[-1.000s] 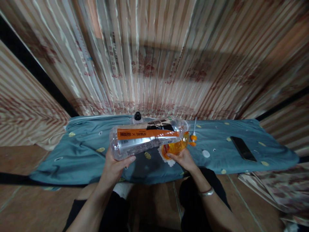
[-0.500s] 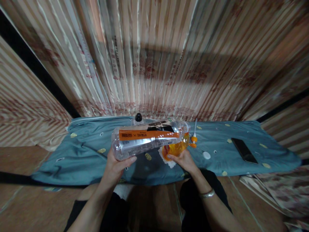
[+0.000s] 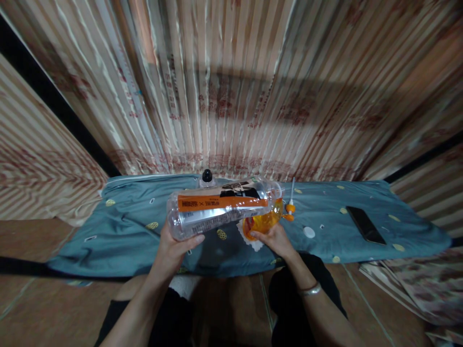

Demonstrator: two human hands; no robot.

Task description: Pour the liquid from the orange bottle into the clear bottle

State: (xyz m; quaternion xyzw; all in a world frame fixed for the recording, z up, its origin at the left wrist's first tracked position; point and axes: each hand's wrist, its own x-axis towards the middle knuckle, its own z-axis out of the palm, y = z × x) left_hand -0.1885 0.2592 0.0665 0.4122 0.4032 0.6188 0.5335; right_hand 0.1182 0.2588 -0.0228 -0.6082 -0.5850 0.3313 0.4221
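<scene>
My left hand (image 3: pixel 177 246) is closed round the base end of a large clear plastic bottle (image 3: pixel 217 207) with an orange and silver label. The bottle lies nearly level in the air, its neck to the right above a smaller bottle of orange liquid (image 3: pixel 262 224). My right hand (image 3: pixel 273 238) grips that orange bottle, which leans to the right over a white tissue (image 3: pixel 256 245). Whether the two mouths touch is hard to make out. An orange pump top with a white tube (image 3: pixel 290 208) lies just right of the bottles.
A teal cloth (image 3: pixel 130 226) with yellow prints covers the low surface. On it are a black phone (image 3: pixel 366 225), a white round cap (image 3: pixel 308 233) and, behind the large bottle, a black-topped container (image 3: pixel 207 176). A striped curtain (image 3: pixel 238 96) hangs behind.
Almost nothing has moved. Both hands hold their bottles in the same places, and the large bottle keeps its near-level tilt.
</scene>
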